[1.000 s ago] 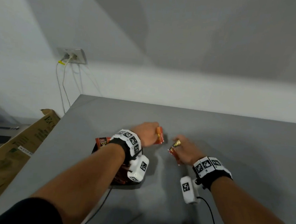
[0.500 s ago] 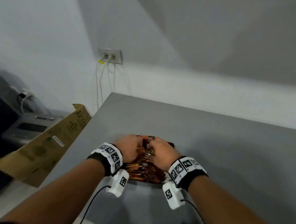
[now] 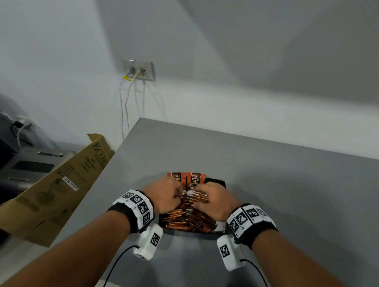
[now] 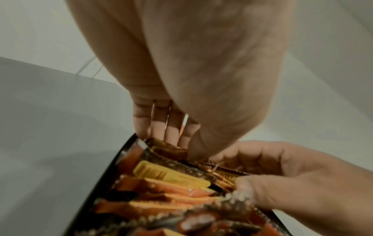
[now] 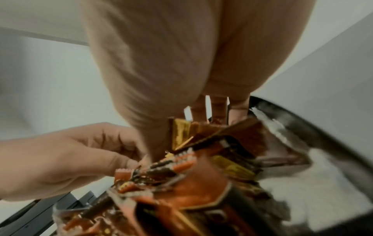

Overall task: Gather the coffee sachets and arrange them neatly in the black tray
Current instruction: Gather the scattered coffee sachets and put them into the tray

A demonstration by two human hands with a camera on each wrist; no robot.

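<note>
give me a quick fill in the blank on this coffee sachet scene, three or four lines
1. The orange and brown coffee sachets are packed in a tray coloured ____.
2. The tray sits on a flat tabletop coloured ____.
3. Left of the tabletop leans a folded box made of ____.
4. The left hand and right hand both work inside the ____.

Missing words: black; grey; cardboard; tray

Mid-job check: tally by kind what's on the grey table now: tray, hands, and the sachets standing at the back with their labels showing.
Black tray: 1
Hands, left hand and right hand, both pinching the packed sachets: 2
Upright labelled sachets: 2
Packed sachets: overlapped, cannot count
Total counted: 5
</note>
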